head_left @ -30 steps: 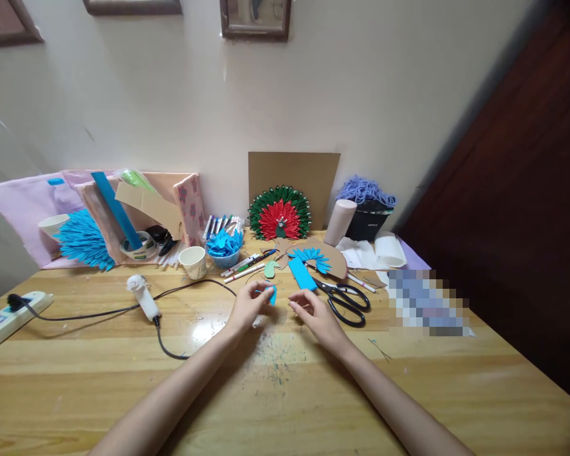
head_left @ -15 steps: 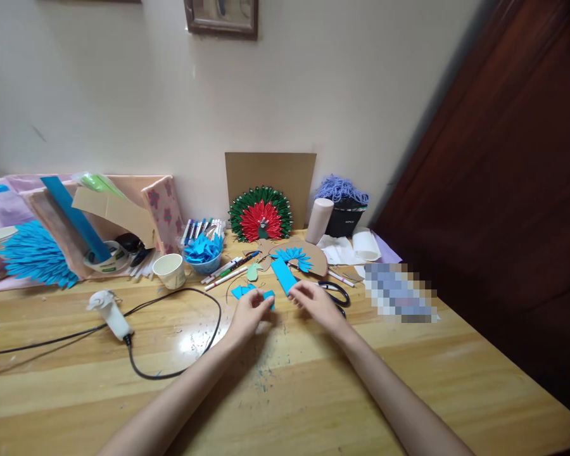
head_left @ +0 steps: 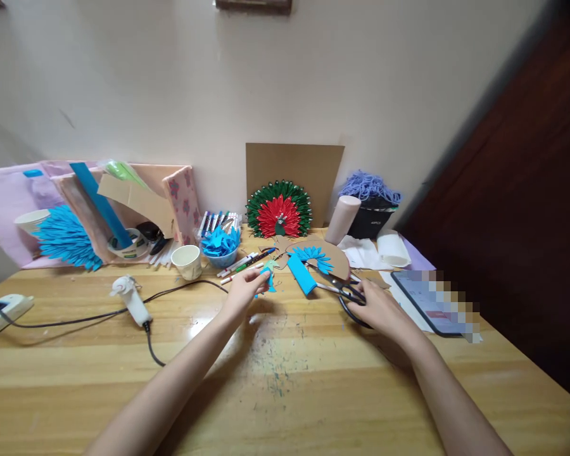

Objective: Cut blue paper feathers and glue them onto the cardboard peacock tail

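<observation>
Wooden table vs pale wall; dark brown panel on far R.

L hand: thumb + fingers pinched on small blue paper piece, approx. mid-table, just off the surface or touching it, can't tell. Green paper cutout right behind it.

R hand: fingers closed on handles of black scissors, R of centre; blades point L toward folded blue strip. Strip lies between the 2 hands, nearer the scissors.

Behind strip: cardboard disc w/ blue petals in a partial ring.

Back, centre: red/green peacock upright in front of brown board. R of it: pale pink cylinder, black box w/ purple yarn on top, white roll. Tablet at R, partly pixelated.

L of peacock: loose markers, bowl full of blue paper bits, paper cup. Farther L: glue gun w/ black cord, power strip, blue petal fan.
</observation>
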A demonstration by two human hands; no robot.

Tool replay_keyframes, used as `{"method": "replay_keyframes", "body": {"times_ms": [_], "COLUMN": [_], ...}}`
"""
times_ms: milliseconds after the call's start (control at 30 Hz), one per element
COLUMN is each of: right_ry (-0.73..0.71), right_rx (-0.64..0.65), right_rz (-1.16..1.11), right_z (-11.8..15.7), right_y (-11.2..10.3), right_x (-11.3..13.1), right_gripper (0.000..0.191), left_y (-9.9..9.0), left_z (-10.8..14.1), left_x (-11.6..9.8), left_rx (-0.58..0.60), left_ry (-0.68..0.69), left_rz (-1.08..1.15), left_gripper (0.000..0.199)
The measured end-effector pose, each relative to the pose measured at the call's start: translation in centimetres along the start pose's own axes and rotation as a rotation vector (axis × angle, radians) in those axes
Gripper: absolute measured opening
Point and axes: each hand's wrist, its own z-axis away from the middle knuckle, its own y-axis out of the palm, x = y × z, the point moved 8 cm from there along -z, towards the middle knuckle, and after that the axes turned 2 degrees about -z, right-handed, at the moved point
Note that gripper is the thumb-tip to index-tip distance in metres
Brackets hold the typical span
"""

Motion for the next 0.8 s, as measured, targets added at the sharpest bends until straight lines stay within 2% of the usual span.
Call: {"method": "replay_keyframes", "body": {"times_ms": [67,133,200,233,267,333,367,433,567,800], "right_ry": [0.109,0.196,0.196,0.164,0.124,0.052,0.038,-0.024,-0.130,-0.117], "right_rx": [-0.119,-0.126,0.067,0.216,0.313,0.537,0.651,0.715,0.718,0.691], "right_rz": [-0.143,-0.446,-0.893,-1.117,-1.307,-1.497,-1.506,-1.469,-1.337,-1.297], "right_z": [0.1,0.5,1.1,1.8,2.5,4.4,5.5,6.9,8.0,7.9], "right_y": [-1.3,-0.7,2.2,3.8,5.0,7.2,8.3,9.3,9.7,9.5], "right_x": [-0.2,0.4,2.9,5.0,6.9,10.5,11.7,13.1,13.7,13.5], "right_gripper": [0.021,0.030,0.042,0.049,0.054,0.064,0.068,0.068,0.067,0.069], "left_y": [-0.3,-0.4,-0.1,0.2,0.5,1.1,1.4,1.8,2.2,2.1], "left_z": [0.1,0.2,0.5,0.6,0.8,1.0,1.2,1.3,1.5,1.5], "left_x": [-0.1,-0.2,-0.3,-0.3,-0.4,-0.3,-0.1,0.4,1.3,1.0], "left_rx": [-0.034,-0.060,-0.052,-0.036,-0.019,0.014,0.030,0.063,0.105,0.081], "left_ry": [-0.007,-0.014,-0.027,-0.032,-0.037,-0.054,-0.071,-0.114,-0.174,-0.166], "left_rz": [0.015,0.030,0.049,0.064,0.082,0.122,0.139,0.159,0.168,0.114], "left_gripper": [0.039,0.040,0.038,0.036,0.034,0.031,0.030,0.029,0.029,0.030]}}
